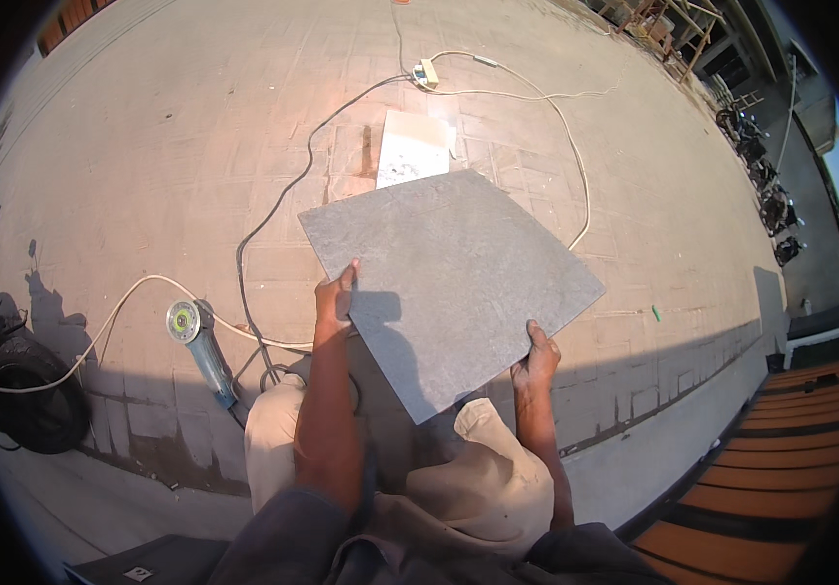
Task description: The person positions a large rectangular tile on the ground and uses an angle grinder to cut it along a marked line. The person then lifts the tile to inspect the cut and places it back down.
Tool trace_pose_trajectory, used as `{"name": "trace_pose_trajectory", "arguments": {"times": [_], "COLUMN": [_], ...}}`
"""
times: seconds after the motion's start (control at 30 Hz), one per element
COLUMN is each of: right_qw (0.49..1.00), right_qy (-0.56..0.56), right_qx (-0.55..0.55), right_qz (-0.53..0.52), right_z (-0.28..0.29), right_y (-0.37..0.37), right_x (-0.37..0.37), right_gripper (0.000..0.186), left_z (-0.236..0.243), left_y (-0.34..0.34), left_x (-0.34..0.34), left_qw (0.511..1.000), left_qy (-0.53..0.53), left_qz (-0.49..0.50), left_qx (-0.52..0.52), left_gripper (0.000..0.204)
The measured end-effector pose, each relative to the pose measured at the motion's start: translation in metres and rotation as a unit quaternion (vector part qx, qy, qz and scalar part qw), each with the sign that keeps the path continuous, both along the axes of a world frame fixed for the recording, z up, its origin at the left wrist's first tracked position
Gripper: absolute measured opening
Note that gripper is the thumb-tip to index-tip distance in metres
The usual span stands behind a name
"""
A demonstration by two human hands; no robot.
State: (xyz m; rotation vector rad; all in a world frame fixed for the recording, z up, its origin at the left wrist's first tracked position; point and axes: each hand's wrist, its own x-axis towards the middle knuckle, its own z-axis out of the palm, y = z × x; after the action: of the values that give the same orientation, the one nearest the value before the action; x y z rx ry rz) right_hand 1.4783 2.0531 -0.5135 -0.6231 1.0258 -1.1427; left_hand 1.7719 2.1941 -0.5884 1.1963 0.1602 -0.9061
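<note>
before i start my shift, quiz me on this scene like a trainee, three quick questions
1. True or false: only one hand holds the grey tile.
2. Which tool lies on the paving, left of the tile?
A) hammer
B) angle grinder
C) drill
3. Fill in: the hand nearer that tool is the ____ hand.

Key: 1. False, the left hand and right hand both hold it. 2. B. 3. Left.

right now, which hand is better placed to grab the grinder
Probably the left hand: it holds the tile by its left edge, nearer the grinder. The right hand is farther away.
</note>
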Motion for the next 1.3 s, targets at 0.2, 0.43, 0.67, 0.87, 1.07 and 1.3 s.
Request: {"name": "trace_pose_trajectory", "arguments": {"times": [0.2, 0.43, 0.67, 0.87, 1.07, 1.3], "right_qw": [0.978, 0.929, 0.888, 0.881, 0.900, 0.905], "right_qy": [-0.076, -0.073, -0.047, -0.056, -0.085, 0.000], "right_qx": [0.142, 0.275, 0.300, 0.300, 0.231, 0.192], "right_qz": [0.135, 0.237, 0.346, 0.362, 0.361, 0.380], "right_z": [-0.067, -0.155, -0.199, -0.174, -0.205, -0.185], "right_y": [0.049, 0.076, 0.074, 0.056, 0.054, 0.051], "right_x": [-0.014, -0.014, 0.014, 0.068, 0.082, 0.098], "right_gripper": [0.020, 0.016, 0.034, 0.029, 0.028, 0.037], "left_z": [-0.017, -0.089, -0.122, -0.115, -0.105, -0.119], "left_y": [0.005, -0.003, -0.034, -0.070, -0.049, 0.017], "left_x": [0.041, 0.096, 0.145, 0.196, 0.218, 0.170], "left_qw": [0.978, 0.961, 0.955, 0.892, 0.832, 0.929], "left_qy": [-0.119, -0.159, -0.161, -0.268, -0.321, -0.188], "left_qz": [-0.028, -0.087, -0.108, -0.132, -0.223, -0.208], "left_qx": [0.172, 0.209, 0.226, 0.340, 0.395, 0.242], "left_gripper": [0.072, 0.063, 0.067, 0.084, 0.099, 0.058]}}
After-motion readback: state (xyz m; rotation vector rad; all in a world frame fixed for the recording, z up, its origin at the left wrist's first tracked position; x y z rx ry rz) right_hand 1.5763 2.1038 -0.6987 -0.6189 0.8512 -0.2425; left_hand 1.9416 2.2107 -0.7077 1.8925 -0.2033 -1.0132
